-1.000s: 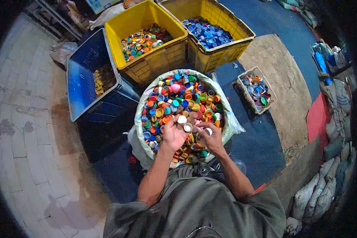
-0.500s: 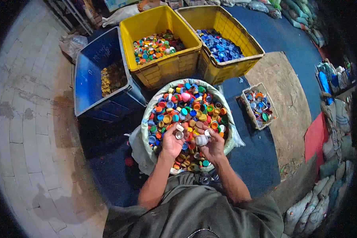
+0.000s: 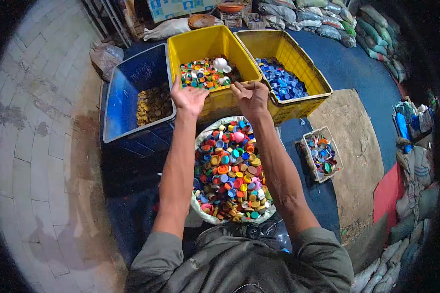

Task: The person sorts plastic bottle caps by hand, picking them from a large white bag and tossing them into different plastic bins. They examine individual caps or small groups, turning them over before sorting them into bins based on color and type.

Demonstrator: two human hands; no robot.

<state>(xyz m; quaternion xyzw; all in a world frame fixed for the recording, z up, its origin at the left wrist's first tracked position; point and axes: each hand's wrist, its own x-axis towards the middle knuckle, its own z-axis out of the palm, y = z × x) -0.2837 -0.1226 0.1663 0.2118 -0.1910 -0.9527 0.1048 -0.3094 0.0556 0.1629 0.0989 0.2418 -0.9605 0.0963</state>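
Note:
My left hand [image 3: 187, 100] is stretched out palm up at the front rim of the middle yellow bin [image 3: 213, 102], its fingers spread with nothing on them. At the same rim, further right, my right hand [image 3: 253, 101] is turned inward with its fingers apart, holding nothing. Beyond both hands, white caps [image 3: 221, 64] show blurred over the mixed bottle caps [image 3: 200, 73] inside that bin. Below my forearms stands a round container lined with a white sack [image 3: 199, 205], heaped with multicoloured bottle caps [image 3: 234, 168].
A blue bin [image 3: 120, 115] with yellowish caps stands at left. Blue caps [image 3: 283, 80] fill part of a second yellow bin [image 3: 308, 100] at right. A small white basket [image 3: 340, 165] of mixed caps lies nearer me. Filled sacks [image 3: 322, 19] line the back.
Both hands have moved forward from above the round container to the middle yellow bin. The white caps they held have been let go and are now over that bin.

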